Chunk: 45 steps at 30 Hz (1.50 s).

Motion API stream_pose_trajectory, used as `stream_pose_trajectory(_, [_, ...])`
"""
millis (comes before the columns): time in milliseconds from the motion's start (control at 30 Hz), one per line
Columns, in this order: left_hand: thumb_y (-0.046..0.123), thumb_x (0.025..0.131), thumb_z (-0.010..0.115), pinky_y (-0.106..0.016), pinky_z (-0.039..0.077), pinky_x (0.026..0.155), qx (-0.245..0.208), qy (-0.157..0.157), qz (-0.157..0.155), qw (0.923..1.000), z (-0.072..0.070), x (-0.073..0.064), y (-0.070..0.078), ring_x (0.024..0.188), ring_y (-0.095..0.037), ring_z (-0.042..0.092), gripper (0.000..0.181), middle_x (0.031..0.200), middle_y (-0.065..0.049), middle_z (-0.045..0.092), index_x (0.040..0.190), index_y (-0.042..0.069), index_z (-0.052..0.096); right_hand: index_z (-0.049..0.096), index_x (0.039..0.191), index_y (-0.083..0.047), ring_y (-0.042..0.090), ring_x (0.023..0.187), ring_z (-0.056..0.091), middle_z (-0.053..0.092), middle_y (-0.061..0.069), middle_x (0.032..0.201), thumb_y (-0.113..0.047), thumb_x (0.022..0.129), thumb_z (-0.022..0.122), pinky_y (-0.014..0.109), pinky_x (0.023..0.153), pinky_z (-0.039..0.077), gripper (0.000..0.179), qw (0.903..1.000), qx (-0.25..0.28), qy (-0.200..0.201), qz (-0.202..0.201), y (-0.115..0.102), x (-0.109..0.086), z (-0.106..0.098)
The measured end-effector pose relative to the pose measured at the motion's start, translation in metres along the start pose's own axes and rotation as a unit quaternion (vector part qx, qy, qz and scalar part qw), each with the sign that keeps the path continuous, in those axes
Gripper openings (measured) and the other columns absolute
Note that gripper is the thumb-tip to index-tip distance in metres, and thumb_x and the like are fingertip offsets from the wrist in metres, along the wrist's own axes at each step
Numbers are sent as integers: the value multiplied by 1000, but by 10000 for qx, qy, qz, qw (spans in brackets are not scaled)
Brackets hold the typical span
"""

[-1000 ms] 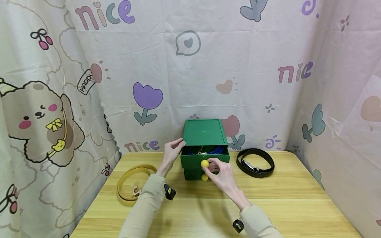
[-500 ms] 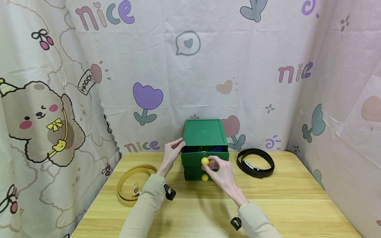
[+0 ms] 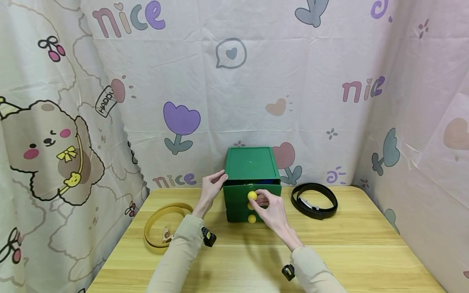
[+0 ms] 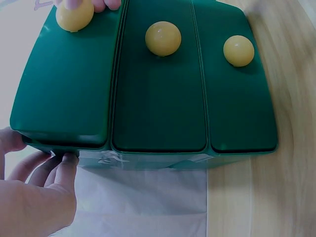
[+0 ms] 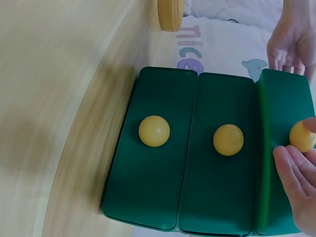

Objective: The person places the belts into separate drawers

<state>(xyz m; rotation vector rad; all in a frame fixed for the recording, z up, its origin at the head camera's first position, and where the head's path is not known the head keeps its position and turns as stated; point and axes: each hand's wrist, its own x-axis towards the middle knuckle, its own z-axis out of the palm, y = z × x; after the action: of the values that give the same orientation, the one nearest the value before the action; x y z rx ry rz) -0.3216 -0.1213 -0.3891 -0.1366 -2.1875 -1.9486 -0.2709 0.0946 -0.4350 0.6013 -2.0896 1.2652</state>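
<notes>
in the foreground, beige sleeves (image 3: 179,252) extend over a wooden table (image 3: 234,264), a coiled tan belt (image 3: 147,230) lying beside the left one. beyond, the right hand (image 3: 270,208) pinches the top yellow knob (image 3: 252,195) of a green drawer box (image 3: 250,162) at the table's rear, top drawer (image 3: 234,195) slightly ajar, while the left hand (image 3: 210,189) grips the box's upper left edge. a coiled black belt (image 3: 305,210) lies right of the box; behind hangs a patterned curtain (image 3: 256,81).

Wood-grain table (image 3: 234,260) under green drawer unit (image 3: 239,197), yellow belt (image 3: 148,224), black belt (image 3: 309,212).
</notes>
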Motion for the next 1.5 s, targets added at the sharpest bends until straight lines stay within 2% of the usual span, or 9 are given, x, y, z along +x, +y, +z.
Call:
stream_pose_trajectory(167, [16,98,66,-35,52,104,-34,-25,-11,10000,0,1,0,127,-32,61,42,136,-21,63,137,1,61,72,101,-4,17,68,73,77,7,80,-9,82,82,25,64,60,22,10000,5,11,44,0,2,1])
stream_pose_trajectory(600, [16,99,65,-18,53,89,-12,-27,-37,10000,0,1,0,125,-28,61,43,137,-23,62,138,0,60,72,101,-4,18,69,73,76,9,80,-9,83,81,21,65,59,21,9997,-127,37,198,3,6,3])
stream_pose_trajectory(900, [17,98,66,-28,54,99,-14,-11,-56,10000,1,-1,3,125,-29,61,43,138,-22,62,137,1,61,72,102,-3,20,72,73,76,10,82,-9,85,80,27,66,61,20,9994,-159,18,304,4,8,5])
stream_pose_trajectory(1067, [12,100,62,-35,53,103,89,-54,-24,9999,1,-13,20,127,-34,60,42,138,-26,60,138,-4,58,72,102,-2,21,72,73,76,11,82,-9,85,80,28,66,61,20,9994,-180,42,285,6,10,6])
stream_pose_trajectory(1167, [10,100,61,-34,53,102,117,-90,-13,9999,0,-16,25,127,-36,59,42,138,-27,60,137,-7,57,72,102,-2,21,72,73,76,11,83,-9,85,80,27,66,61,20,9994,-210,58,282,7,10,6])
stream_pose_trajectory(1333, [14,99,63,-30,53,100,60,-63,-63,9999,1,-6,10,128,-33,59,43,139,-24,60,138,-2,58,72,102,-1,21,72,73,76,11,83,-9,85,80,26,66,61,20,9994,-216,94,243,7,11,7])
stream_pose_trajectory(1500, [18,98,65,-31,53,101,56,-15,-46,10000,1,-1,2,128,-31,60,44,139,-22,61,138,1,60,72,102,-1,21,72,74,77,11,83,-9,84,81,25,66,61,21,9994,-263,125,208,8,12,7])
